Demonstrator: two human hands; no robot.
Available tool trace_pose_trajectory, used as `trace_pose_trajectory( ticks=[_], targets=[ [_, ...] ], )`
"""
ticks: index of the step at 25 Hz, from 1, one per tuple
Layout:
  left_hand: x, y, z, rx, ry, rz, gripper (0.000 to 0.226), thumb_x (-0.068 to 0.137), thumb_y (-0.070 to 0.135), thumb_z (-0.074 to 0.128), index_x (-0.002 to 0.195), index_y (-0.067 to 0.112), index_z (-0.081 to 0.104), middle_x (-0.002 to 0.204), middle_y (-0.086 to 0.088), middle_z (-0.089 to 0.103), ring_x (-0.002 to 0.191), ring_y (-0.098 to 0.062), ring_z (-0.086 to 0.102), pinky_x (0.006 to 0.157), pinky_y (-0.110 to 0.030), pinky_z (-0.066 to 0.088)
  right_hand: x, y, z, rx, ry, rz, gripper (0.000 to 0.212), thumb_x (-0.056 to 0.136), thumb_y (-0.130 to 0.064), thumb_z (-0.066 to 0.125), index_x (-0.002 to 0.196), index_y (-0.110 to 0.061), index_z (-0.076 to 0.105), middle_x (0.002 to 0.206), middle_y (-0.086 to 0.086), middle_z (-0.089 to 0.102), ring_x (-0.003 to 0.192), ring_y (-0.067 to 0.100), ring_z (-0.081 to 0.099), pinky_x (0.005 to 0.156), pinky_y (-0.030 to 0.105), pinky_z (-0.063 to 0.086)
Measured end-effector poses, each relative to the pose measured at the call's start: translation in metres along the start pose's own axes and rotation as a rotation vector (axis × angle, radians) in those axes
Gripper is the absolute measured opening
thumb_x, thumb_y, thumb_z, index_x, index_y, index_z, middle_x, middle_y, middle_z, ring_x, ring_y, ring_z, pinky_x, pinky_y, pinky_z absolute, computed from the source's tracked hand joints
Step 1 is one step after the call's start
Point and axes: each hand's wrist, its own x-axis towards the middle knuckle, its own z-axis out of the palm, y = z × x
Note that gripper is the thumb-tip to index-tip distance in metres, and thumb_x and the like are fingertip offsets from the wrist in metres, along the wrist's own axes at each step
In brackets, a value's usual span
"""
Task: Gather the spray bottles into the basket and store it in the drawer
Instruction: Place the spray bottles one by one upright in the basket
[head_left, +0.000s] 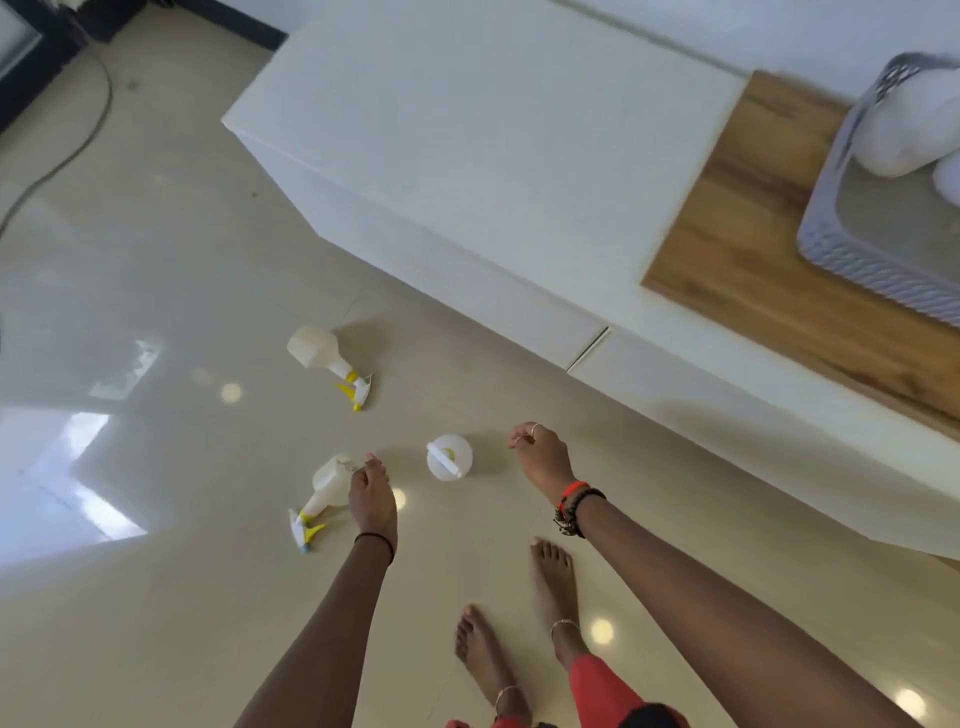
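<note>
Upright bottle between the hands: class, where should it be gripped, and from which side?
Grip the upright bottle by its neck under the trigger head, coming from above: it stands with the head facing up. The right hand is nearest.

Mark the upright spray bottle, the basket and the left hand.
upright spray bottle (450, 457): head view, on its white top.
basket (878, 270): head view, on its woven front wall.
left hand (371, 499): head view, on its back.

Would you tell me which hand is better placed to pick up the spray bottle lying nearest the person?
Left. The left hand is already at the base of the nearest lying bottle, fingertips at its body. The right hand hovers loosely curled beyond the upright bottle, farther away.
</note>
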Motion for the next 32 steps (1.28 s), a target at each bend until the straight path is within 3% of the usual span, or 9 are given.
trace_pose_trajectory(
  ticks=[5,8,10,14,19,22,26,30,32],
  targets=[
    [0.076,-0.054,0.039,0.039,-0.052,-0.072,0.038,0.101,0.027,0.039,0.065,0.018,0.034,0.069,0.002,0.033,0.068,-0.016,0.032,0.064,-0.029,0.029,0.081,0.039,0.054,-0.057,-0.033,0.004,0.033,0.093,-0.009,0.040,0.116,-0.004,0.063,0.123,0.011,0.065,0.116,0.026,0.057,0.093,0.027,0.044],
    [0.114,-0.084,0.058,0.118,-0.089,-0.137,0.031,0.101,0.028,0.039,0.073,0.013,0.036,0.068,0.001,0.027,0.069,-0.019,0.027,0.064,-0.028,0.027,0.120,0.058,0.083,-0.080,-0.098,0.015,0.035,0.095,-0.010,0.038,0.121,-0.006,0.061,0.128,0.010,0.062,0.120,0.026,0.055,0.096,0.027,0.042],
    [0.138,-0.105,0.069,0.119,-0.125,-0.207,0.025,0.101,0.033,0.039,0.095,0.010,0.047,0.075,-0.001,0.036,0.078,-0.020,0.034,0.078,-0.030,0.030,0.145,0.070,0.101,-0.094,-0.155,0.019,0.036,0.097,-0.011,0.037,0.125,-0.008,0.058,0.133,0.009,0.059,0.124,0.025,0.052,0.100,0.028,0.040],
    [0.165,-0.130,0.088,0.091,-0.228,-0.303,0.050,0.098,0.046,0.038,0.135,0.014,0.048,0.111,-0.003,0.045,0.096,-0.021,0.040,0.085,-0.033,0.042,0.180,0.085,0.132,-0.065,-0.281,0.029,0.041,0.100,-0.019,0.034,0.139,-0.011,0.045,0.145,0.007,0.048,0.124,0.023,0.049,0.102,0.032,0.039],
    [0.174,-0.143,0.101,-0.092,-0.295,-0.360,0.051,0.099,0.044,0.042,0.143,0.019,0.042,0.152,-0.009,0.039,0.130,-0.031,0.049,0.101,-0.037,0.046,0.197,0.091,0.156,0.116,-0.409,0.057,0.048,0.102,-0.022,0.030,0.148,-0.014,0.031,0.155,0.005,0.033,0.142,0.022,0.033,0.118,0.039,0.027],
    [0.159,-0.138,0.103,-0.132,-0.326,-0.316,0.044,0.102,0.028,0.043,0.143,0.015,0.040,0.149,-0.010,0.043,0.115,-0.023,0.057,0.081,-0.024,0.053,0.188,0.089,0.155,0.143,-0.414,0.065,0.048,0.102,-0.021,0.030,0.149,-0.015,0.030,0.156,0.004,0.031,0.143,0.020,0.032,0.119,0.037,0.026],
    [0.118,-0.115,0.097,-0.169,-0.314,-0.308,0.048,0.101,0.031,0.044,0.146,0.016,0.038,0.150,-0.006,0.043,0.114,-0.020,0.052,0.094,-0.034,0.045,0.150,0.080,0.136,0.092,-0.393,0.072,0.050,0.101,-0.021,0.032,0.150,-0.021,0.027,0.157,0.000,0.028,0.143,0.019,0.030,0.118,0.032,0.026],
    [0.080,-0.084,0.093,-0.148,-0.281,-0.304,0.048,0.100,0.028,0.047,0.145,0.016,0.039,0.135,-0.007,0.052,0.105,-0.019,0.053,0.077,-0.027,0.048,0.118,0.062,0.113,0.115,-0.333,0.095,0.049,0.099,-0.020,0.034,0.148,-0.024,0.032,0.145,0.003,0.042,0.123,0.020,0.046,0.110,0.034,0.038],
    [0.062,-0.069,0.085,-0.115,-0.300,-0.274,0.046,0.100,0.030,0.045,0.144,0.016,0.041,0.127,-0.003,0.053,0.109,-0.021,0.053,0.085,-0.031,0.049,0.103,0.046,0.095,0.131,-0.317,0.100,0.048,0.098,-0.019,0.035,0.146,-0.025,0.036,0.110,-0.004,0.052,0.092,0.014,0.047,0.088,0.028,0.045]
  ],
)
